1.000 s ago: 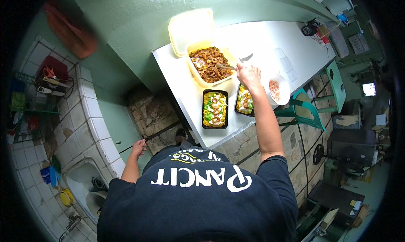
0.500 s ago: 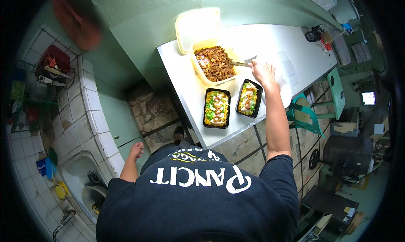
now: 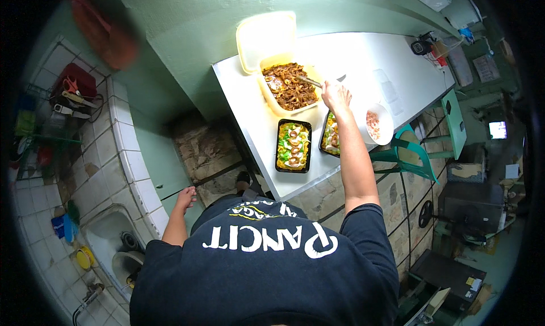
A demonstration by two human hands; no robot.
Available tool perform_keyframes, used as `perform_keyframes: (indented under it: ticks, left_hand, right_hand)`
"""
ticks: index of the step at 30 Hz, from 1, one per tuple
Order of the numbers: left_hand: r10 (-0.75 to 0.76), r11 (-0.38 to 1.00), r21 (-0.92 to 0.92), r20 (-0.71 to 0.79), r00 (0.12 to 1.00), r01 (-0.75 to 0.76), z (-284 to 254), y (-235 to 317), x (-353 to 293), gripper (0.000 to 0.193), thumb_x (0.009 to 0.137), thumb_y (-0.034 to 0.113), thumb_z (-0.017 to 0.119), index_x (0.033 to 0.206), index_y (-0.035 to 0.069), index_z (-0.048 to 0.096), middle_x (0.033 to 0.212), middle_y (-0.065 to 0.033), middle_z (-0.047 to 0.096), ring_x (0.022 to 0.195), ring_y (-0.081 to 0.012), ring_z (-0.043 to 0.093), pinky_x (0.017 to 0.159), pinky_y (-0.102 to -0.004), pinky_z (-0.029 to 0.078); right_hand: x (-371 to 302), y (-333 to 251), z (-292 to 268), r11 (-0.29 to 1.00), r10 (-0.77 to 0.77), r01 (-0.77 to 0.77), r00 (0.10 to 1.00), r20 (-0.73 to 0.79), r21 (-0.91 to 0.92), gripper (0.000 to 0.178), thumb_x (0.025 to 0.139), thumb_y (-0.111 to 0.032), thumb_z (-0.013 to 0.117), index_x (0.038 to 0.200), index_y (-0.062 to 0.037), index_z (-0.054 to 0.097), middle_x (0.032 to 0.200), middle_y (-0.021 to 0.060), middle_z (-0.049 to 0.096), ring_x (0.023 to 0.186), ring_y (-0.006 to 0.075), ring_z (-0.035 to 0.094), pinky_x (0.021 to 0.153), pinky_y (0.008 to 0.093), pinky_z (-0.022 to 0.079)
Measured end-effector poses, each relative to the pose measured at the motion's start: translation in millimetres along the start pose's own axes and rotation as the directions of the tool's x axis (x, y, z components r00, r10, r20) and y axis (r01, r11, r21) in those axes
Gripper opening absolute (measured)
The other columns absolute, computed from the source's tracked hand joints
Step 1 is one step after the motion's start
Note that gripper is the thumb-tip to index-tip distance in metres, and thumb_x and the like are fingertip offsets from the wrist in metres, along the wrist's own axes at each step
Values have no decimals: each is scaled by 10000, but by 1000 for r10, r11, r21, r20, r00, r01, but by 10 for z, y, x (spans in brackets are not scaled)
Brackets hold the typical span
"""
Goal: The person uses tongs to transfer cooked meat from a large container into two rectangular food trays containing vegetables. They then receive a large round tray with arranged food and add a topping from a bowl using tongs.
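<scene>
My right hand (image 3: pixel 337 96) grips the handle of a long metal utensil (image 3: pixel 308 80). The utensil's far end reaches into dark brown, sauced strips of food (image 3: pixel 292 90) in a yellowish plastic tub (image 3: pixel 271 101), whose working end I cannot make out. Below the tub stands a black tray (image 3: pixel 293 171) of yellow noodles topped with green pieces, white slices and brown rings. A second, similar black tray (image 3: pixel 325 149) is partly hidden by my right forearm. My left hand (image 3: pixel 186 198) hangs low beside my body, away from the table, its fingers loosely extended and holding nothing.
The tub's lid (image 3: pixel 267 39) leans up at the wall side. Right of my forearm, a white bowl (image 3: pixel 386 124) holds small pink pieces. A clear plastic container (image 3: pixel 388 92) lies on the white table (image 3: pixel 227 79). A green chair (image 3: pixel 411 155) stands right; a tiled sink (image 3: pixel 108 226) is left.
My right hand and the utensil have shifted left, with the utensil now farther over the food. My forearm covers more of the second tray and uncovers the white bowl.
</scene>
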State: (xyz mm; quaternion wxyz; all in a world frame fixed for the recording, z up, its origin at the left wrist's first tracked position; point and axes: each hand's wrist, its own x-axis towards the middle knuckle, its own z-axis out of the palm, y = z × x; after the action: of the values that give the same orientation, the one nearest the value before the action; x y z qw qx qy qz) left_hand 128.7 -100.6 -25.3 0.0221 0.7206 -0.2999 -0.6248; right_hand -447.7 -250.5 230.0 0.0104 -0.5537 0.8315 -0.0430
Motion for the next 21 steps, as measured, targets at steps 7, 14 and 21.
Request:
perform_keyframes:
  ticks: [7, 14, 21]
  left_hand:
    - [-39, 999, 18, -4, 999, 39, -58, -124, -37, 320, 949, 315, 515, 1249, 207, 550, 973, 49, 610, 729, -108, 581, 605, -306, 441]
    - [-43, 999, 2, -15, 999, 43, -121, -266, -107, 326, 945, 321, 511, 1245, 202, 551, 957, 46, 613, 732, -115, 587, 606, -313, 447]
    - [-78, 997, 29, -15, 997, 78, -152, -298, -80, 322, 943, 312, 512, 1244, 206, 556, 950, 44, 614, 715, -110, 585, 592, -312, 450]
  right_hand:
    - [244, 25, 85, 997, 77, -76, 995, -62, 13, 352, 909, -308, 445, 984, -45, 666, 945, 224, 664, 905, 408, 638, 789, 509, 493]
    - [387, -129, 128, 982, 167, -166, 986, 1, 86, 355, 890, -321, 469, 1008, -52, 668, 1025, 211, 654, 975, 401, 618, 826, 501, 489]
    - [170, 82, -99, 992, 119, -121, 992, -40, -42, 314, 916, -355, 486, 1043, -125, 658, 1034, 151, 659, 981, 344, 627, 824, 487, 495]
